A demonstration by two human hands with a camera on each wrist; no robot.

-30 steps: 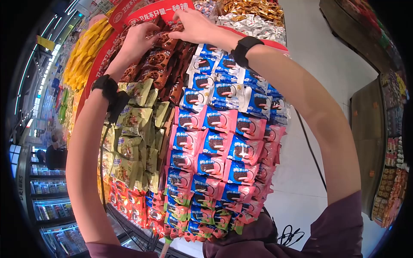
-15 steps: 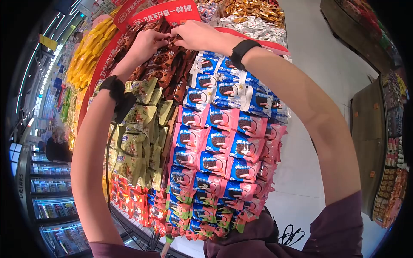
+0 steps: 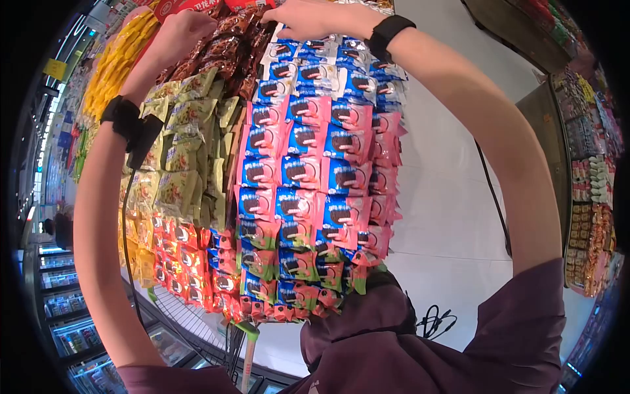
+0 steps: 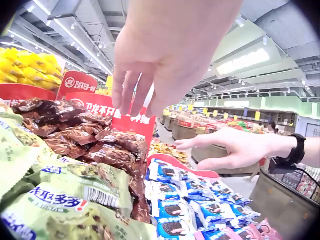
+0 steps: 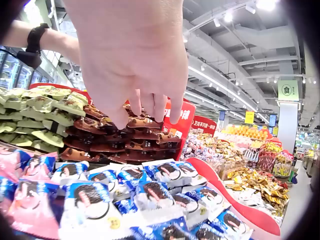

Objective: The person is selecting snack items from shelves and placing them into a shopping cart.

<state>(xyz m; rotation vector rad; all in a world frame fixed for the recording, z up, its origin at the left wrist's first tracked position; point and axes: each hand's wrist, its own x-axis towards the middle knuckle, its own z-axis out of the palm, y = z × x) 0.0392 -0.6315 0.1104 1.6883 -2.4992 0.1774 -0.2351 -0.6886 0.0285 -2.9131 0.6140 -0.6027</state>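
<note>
Both hands are raised over the brown snack packs (image 3: 226, 49) at the top of the head view. The left hand (image 3: 180, 33) hangs above the left part of them, fingers pointing down and holding nothing in the left wrist view (image 4: 165, 60). The right hand (image 3: 305, 18) is above the border between the brown packs and the blue-and-white cookie packs (image 3: 315, 72). Its fingers are extended and hold nothing, as the right hand (image 4: 227, 147) shows in the left wrist view. Green packs (image 3: 187, 131) lie below the brown ones, pink-and-blue packs (image 3: 302, 138) below the white ones.
Red printed signs (image 4: 120, 112) stand behind the brown packs. Yellow packs (image 3: 121, 59) are piled at the left. A red curved edge (image 5: 235, 197) borders the white packs, with gold-wrapped sweets (image 5: 255, 180) beyond. A wire cart (image 3: 184, 315) is below, and grey floor (image 3: 446, 197) lies right.
The hands, close together over the brown packs before, have moved apart, the left one leftward. The display sits higher and further left in the head view.
</note>
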